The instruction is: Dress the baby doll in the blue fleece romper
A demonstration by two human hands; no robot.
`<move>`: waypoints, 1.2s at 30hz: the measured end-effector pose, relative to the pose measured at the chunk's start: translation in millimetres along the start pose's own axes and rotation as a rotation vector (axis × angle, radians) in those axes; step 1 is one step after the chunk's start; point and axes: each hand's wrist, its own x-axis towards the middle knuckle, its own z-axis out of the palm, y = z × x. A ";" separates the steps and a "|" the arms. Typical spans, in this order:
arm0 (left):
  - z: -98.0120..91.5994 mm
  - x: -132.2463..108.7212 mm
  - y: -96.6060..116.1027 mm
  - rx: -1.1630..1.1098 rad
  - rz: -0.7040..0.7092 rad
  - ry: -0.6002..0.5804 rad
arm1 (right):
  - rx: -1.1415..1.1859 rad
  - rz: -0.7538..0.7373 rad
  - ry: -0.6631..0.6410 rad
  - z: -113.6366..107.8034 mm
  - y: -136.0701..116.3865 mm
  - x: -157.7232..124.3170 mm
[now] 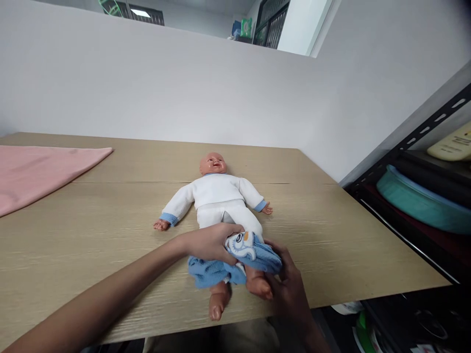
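A baby doll (214, 163) in a white outfit with blue cuffs lies on its back on the wooden table (128, 211), its feet toward the front edge. Blue cloth (206, 272) with a white animal-face patch is bunched around its lower legs. My left hand (213, 241) is closed on the blue cloth near the patch, between the doll's legs. On the other side, my right hand (289, 279) grips the cloth's outer edge beside one foot; some of its fingers are hidden behind the cloth and leg.
Pink cloth (44, 174) lies at the table's left. A black shelf (415, 142) on the right holds a teal basin (423, 198) and a cream-coloured bottle (452, 143). A pale wall (165, 88) rises behind the table.
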 end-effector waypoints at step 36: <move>4.0 -60.6 -57.7 0.015 -0.236 1.036 | 0.018 0.055 -0.360 17.1 -7.7 161.9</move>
